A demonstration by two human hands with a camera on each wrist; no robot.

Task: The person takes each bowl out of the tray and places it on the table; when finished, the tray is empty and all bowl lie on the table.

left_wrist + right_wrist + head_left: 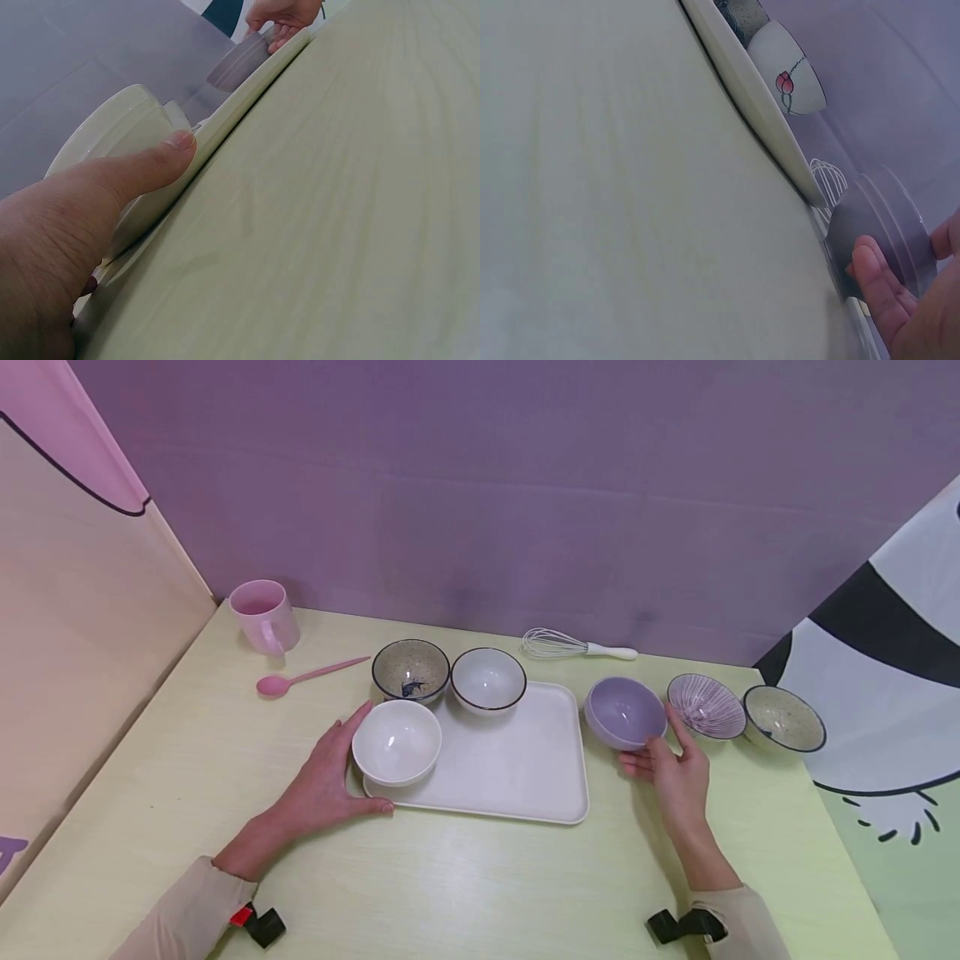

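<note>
Purple sheet (480, 510) with faint fold lines stands across the back. On the left is a peach and pink sheet (75, 610) with a black line; on the right, a picture sheet (900, 710) has black, white and green shapes. Below is a pale yellow table (487, 893) with soft wood lines and a bright patch of light near the front. A white tray (517, 768) lies on it.

The left hand (322, 785) is spread wide, with its thumb at the tray's front edge. The right hand (682, 777) grips a purple bowl (626, 714), just right of the tray.

A plain white bowl (397, 743) is at the tray's near left corner. A brown speckled bowl (408, 670) and a dark-rimmed white bowl (489, 678) are at its back. Farther right are a purple-striped bowl (707, 706) and a cream speckled bowl (783, 718). Along the back are a pink mug (270, 622), a white whisk (570, 646) and a thin pink spoon (300, 678).
</note>
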